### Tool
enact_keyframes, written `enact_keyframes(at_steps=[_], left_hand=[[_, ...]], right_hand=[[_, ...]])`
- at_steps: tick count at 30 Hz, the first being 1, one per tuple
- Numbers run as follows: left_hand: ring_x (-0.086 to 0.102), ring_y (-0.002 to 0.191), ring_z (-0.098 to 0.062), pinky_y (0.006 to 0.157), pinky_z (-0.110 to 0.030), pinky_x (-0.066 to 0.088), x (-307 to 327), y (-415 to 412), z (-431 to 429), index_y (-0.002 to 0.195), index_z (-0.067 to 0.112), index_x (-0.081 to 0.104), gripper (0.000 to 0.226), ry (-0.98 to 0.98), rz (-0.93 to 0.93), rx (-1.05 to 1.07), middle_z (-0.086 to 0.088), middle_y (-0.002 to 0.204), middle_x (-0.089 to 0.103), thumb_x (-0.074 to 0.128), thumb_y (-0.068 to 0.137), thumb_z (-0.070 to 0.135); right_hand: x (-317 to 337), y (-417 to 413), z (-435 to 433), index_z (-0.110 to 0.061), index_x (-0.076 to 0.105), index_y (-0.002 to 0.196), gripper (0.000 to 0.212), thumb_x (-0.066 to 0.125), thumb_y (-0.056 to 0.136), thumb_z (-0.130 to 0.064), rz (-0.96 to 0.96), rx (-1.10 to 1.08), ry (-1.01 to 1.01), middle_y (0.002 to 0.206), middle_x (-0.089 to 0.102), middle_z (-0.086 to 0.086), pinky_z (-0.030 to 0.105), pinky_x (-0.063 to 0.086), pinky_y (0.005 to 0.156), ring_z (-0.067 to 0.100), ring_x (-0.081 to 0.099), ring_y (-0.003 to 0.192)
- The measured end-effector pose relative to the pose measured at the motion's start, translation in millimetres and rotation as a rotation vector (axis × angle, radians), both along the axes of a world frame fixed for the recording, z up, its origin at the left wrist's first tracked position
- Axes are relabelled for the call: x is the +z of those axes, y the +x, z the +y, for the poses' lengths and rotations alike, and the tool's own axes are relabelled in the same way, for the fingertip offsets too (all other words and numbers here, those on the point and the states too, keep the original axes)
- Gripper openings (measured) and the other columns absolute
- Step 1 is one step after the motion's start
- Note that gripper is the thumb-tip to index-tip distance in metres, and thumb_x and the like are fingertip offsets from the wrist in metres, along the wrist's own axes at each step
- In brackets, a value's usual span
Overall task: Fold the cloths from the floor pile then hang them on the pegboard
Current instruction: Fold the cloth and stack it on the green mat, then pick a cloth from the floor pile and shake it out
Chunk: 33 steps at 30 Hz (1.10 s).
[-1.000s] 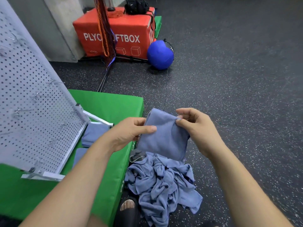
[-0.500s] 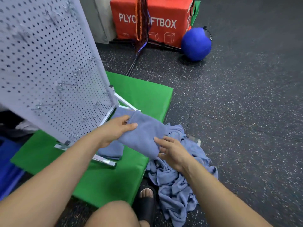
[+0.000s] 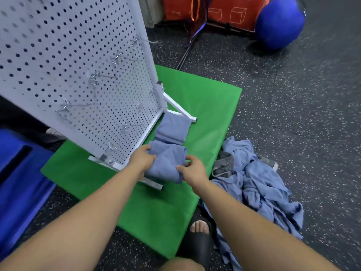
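A folded blue cloth [image 3: 166, 163] lies low over the green mat [image 3: 205, 106], at the foot of the white pegboard [image 3: 78, 61]. My left hand [image 3: 141, 159] grips its left edge and my right hand [image 3: 192, 170] grips its right edge. Just beyond it, another folded blue cloth [image 3: 172, 129] rests on the mat beside the pegboard's stand. Several metal hooks [image 3: 93, 79] stick out of the pegboard, all bare. The pile of crumpled blue cloths [image 3: 257, 184] sits on the floor to the right of the mat.
A blue ball [image 3: 279, 22] and a red box [image 3: 224, 14] stand at the back on the dark speckled floor. A blue pad [image 3: 19, 173] lies at the left. My foot in a black sandal [image 3: 197, 241] is at the mat's near edge. The stand's white leg [image 3: 179, 108] crosses the mat.
Both hands have carried the folded cloth left from above the floor pile and lowered it onto the mat by the pegboard. The view has swung left and down.
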<state>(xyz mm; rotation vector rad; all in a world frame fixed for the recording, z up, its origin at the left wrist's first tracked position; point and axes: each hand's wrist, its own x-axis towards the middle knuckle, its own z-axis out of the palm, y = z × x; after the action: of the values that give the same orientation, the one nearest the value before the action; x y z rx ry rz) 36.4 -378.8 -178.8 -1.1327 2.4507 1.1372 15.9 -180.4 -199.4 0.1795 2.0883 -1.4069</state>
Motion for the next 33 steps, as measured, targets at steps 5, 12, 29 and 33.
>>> enact_keyframes(at_steps=[5, 12, 29, 33], left_hand=[[0.063, 0.103, -0.031, 0.091, -0.036, 0.052, -21, -8, -27, 0.135, 0.013, 0.066, 0.04, -0.066, 0.007, 0.104, -0.016, 0.122, 0.072, 0.07, 0.095, 0.007], [0.066, 0.111, -0.036, 0.102, -0.045, 0.055, -37, -9, -40, 0.142, 0.017, 0.057, 0.051, -0.073, -0.052, 0.039, -0.014, 0.124, 0.07, 0.074, 0.094, 0.014], [0.07, 0.087, -0.021, 0.076, -0.029, 0.049, -84, -17, 174, 0.112, 0.022, 0.071, 0.028, -0.004, 0.087, -0.488, 0.004, 0.087, 0.075, 0.07, 0.087, 0.009], [0.071, 0.085, -0.023, 0.083, -0.035, 0.057, -113, -17, 233, 0.112, 0.018, 0.069, 0.027, 0.076, 0.054, -0.644, 0.002, 0.086, 0.075, 0.068, 0.087, 0.008]], right_hand=[[-19, -12, -32, -0.009, 0.058, 0.143, 0.059, 0.072, 0.088, 0.006, -0.028, 0.044, -0.121, 0.095, 0.068, -0.003, 0.052, 0.06, 0.095, 0.028, 0.072, 0.097], [-39, -16, -35, -0.008, 0.038, 0.162, 0.076, 0.063, 0.093, 0.01, -0.116, 0.152, -0.132, 0.11, 0.064, 0.0, 0.04, 0.058, 0.081, 0.028, 0.067, 0.101], [-49, 0, 211, -0.014, 0.064, 0.131, 0.027, 0.059, 0.105, -0.021, 0.098, 0.459, 0.415, 0.119, 0.071, 0.005, 0.038, 0.054, 0.079, 0.029, 0.068, 0.098], [-74, -6, 296, -0.012, 0.065, 0.126, 0.024, 0.057, 0.103, -0.015, 0.086, 0.415, 0.561, 0.12, 0.072, 0.01, 0.041, 0.055, 0.083, 0.032, 0.067, 0.106]])
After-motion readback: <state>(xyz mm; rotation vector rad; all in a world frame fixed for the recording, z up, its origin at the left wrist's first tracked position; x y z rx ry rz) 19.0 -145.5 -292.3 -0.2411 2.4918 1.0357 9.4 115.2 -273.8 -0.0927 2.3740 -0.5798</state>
